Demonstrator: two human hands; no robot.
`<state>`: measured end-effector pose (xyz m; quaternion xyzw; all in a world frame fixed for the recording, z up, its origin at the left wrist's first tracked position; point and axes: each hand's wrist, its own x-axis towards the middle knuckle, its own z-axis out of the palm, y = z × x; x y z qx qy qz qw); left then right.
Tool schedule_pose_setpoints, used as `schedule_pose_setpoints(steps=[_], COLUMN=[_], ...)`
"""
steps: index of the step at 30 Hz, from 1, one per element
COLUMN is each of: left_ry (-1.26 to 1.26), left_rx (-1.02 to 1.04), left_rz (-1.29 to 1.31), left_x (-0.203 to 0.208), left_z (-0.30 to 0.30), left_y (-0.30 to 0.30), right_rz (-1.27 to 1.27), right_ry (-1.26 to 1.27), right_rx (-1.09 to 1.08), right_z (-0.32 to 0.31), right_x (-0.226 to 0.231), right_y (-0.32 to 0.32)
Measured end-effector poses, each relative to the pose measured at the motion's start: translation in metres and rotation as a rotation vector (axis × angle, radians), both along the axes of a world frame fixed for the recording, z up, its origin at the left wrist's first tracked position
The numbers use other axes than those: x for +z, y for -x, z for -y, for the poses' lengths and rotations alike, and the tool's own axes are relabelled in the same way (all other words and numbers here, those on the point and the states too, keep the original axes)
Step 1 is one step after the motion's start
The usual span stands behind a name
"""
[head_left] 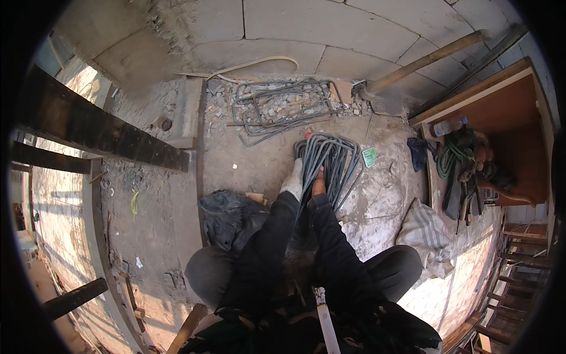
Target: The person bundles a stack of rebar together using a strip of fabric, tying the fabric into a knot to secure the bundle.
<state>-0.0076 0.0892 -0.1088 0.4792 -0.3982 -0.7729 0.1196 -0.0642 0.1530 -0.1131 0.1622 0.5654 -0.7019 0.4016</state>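
Observation:
A stack of rectangular bent steel rebar stirrups (337,154) stands between my knees at the middle. My left hand (293,182), in a pale glove, is closed against the left side of the stack; its fingertips are hidden. On the near side, my right hand (319,185) reaches in among the bars with the thumb up, and its other fingers are behind the steel. More loose stirrups (282,125) lie on rubble beyond the stack. A small green packet (369,157) is just right of the bars.
A black plastic bag (227,215) lies left of my arms, a woven sack (425,233) to the right. Hand tools and green rope (451,160) sit by a wooden box (533,141). A wooden-handled tool (427,62) leans on the block wall. Dark beams (94,118) cross at left.

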Motion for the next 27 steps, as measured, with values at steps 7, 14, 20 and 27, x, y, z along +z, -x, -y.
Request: schedule_pose_setpoints(steps=[7,14,20,27], left_ry=[0.228,0.330,0.366,0.166], left_rx=[-0.119,-0.195,-0.135,0.170], left_rz=[0.089,0.390,0.442,0.015], left_x=[0.031,0.078,0.059,0.034], left_z=[-0.024,-0.054,-0.080,-0.050], left_y=[-0.002,0.006,0.002,-0.015], right_rz=[-0.080,-0.089,-0.179,-0.211], right_ry=[-0.023,-0.056,-0.138,-0.240], right_rx=[0.103,0.243,0.288,0.380], right_z=[-0.019,-0.046,-0.057,-0.062], right_x=[0.015,0.013,0.028,-0.033], right_y=[0.016,0.037,0.011,0.019])
